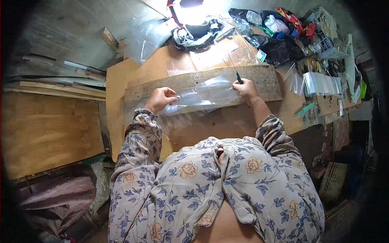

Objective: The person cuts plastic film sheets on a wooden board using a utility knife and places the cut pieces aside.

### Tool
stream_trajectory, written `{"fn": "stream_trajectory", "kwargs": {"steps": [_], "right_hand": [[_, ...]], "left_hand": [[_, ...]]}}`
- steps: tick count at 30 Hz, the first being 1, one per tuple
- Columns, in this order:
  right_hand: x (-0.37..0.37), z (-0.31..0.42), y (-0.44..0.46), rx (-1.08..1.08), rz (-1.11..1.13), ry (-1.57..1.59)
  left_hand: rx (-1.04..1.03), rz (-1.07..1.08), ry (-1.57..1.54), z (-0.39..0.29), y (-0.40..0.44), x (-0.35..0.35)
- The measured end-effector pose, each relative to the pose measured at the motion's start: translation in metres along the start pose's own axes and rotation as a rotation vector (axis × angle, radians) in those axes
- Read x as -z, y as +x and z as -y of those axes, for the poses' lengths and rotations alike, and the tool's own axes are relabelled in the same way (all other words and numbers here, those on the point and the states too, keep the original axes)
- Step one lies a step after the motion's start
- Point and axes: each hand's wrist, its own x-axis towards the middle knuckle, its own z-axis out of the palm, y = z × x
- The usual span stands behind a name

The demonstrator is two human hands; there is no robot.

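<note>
My left hand (161, 99) is closed in a pinch on the left end of a strip of clear plastic film (207, 94). The film stretches across a worn wooden plank (259, 77), with light glaring off its folds. At the film's right end, my right hand (246, 88) is closed around a thin tool with a black handle (239, 78). A slender shaft points up and away from that handle; its exact kind is unclear. The right fingers also touch the film's edge, though their grip on it is partly hidden.
The plank lies on a wooden table (117, 93). A bright lamp (192, 8) stands behind it. Black plastic bags (279, 50) fill the back right, near stacked clear bags (322, 84) and a green-handled knife (304, 109). More clear sheeting (146, 40) lies at the back left.
</note>
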Motion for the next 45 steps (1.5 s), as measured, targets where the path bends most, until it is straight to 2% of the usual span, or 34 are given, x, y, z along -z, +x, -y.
{"fn": "stream_trajectory", "kwargs": {"steps": [4, 6, 7, 9, 10, 11, 13, 14, 16, 17, 19, 20, 24, 26, 27, 29, 31, 33, 37, 39, 41, 43, 44, 45], "right_hand": [[-0.006, -0.002, 0.004, -0.008, -0.039, -0.06], [-0.008, 0.001, 0.005, -0.006, -0.055, -0.077], [-0.007, 0.003, 0.007, 0.035, -0.046, -0.111], [-0.002, 0.015, 0.004, 0.069, -0.042, -0.146], [0.002, 0.035, -0.006, 0.037, 0.012, -0.054], [0.007, 0.05, -0.014, 0.004, 0.064, 0.041], [0.009, 0.056, -0.021, 0.007, 0.126, 0.095], [0.005, 0.056, -0.024, 0.016, 0.112, 0.051], [-0.001, 0.041, -0.017, 0.055, 0.094, -0.056], [-0.007, 0.027, -0.013, 0.053, 0.092, -0.058], [-0.023, 0.024, -0.008, 0.122, -0.073, -0.393], [-0.03, 0.026, -0.008, 0.089, -0.113, -0.477], [-0.041, 0.021, -0.008, 0.14, -0.186, -0.668], [-0.043, 0.019, -0.009, 0.285, -0.17, -0.794], [-0.043, 0.014, -0.008, 0.283, -0.171, -0.793], [-0.042, 0.002, -0.005, 0.436, -0.149, -0.815], [-0.042, 0.004, -0.01, 0.417, -0.137, -0.851], [-0.036, 0.003, -0.012, 0.496, -0.14, -0.907], [-0.018, 0.01, -0.015, 0.471, -0.02, -0.78], [-0.009, 0.028, -0.02, 0.23, 0.192, -0.858], [-0.012, 0.045, -0.017, 0.158, 0.208, -0.896], [-0.012, 0.053, -0.011, 0.085, 0.252, -0.98], [-0.011, 0.052, -0.005, 0.095, 0.298, -1.015], [-0.011, 0.057, -0.003, 0.096, 0.294, -1.012]], "left_hand": [[0.016, 0.053, 0.208, -0.003, 0.01, 0.006], [0.016, 0.189, 0.394, -0.005, 0.016, 0.011], [0.012, 0.191, 0.394, -0.009, 0.017, 0.013], [-0.201, 0.177, 0.379, -0.022, 0.009, 0.018], [-0.283, 0.182, 0.324, -0.031, -0.002, 0.024], [-0.283, 0.188, 0.324, -0.043, -0.014, 0.03], [0.116, 0.302, -0.029, -0.061, -0.03, 0.042], [0.118, 0.305, -0.029, -0.057, -0.026, 0.045], [-0.025, 0.232, 0.238, -0.043, -0.014, 0.046], [-0.026, 0.234, 0.237, -0.036, -0.008, 0.043], [-0.056, 0.129, 0.493, -0.023, 0.011, 0.038], [-0.06, 0.088, 0.539, -0.011, 0.019, 0.036], [-0.088, 0.008, 0.645, -0.009, 0.028, 0.03], [-0.095, -0.006, 0.691, -0.01, 0.03, 0.03], [-0.101, -0.019, 0.737, -0.01, 0.031, 0.031], [-0.09, -0.016, 0.726, -0.01, 0.033, 0.032], [-0.079, -0.01, 0.716, -0.01, 0.033, 0.034], [-0.081, -0.031, 0.671, -0.01, 0.033, 0.033], [-0.044, -0.036, 0.642, -0.006, 0.035, 0.033], [-0.05, -0.047, 0.725, -0.01, 0.034, 0.031], [-0.06, -0.057, 0.809, -0.014, 0.032, 0.025], [-0.422, -0.445, 1.277, -0.022, 0.026, 0.009], [-0.43, -0.424, 1.402, -0.028, 0.026, -0.003], [-0.383, -0.265, 1.341, -0.04, 0.027, -0.021]]}}
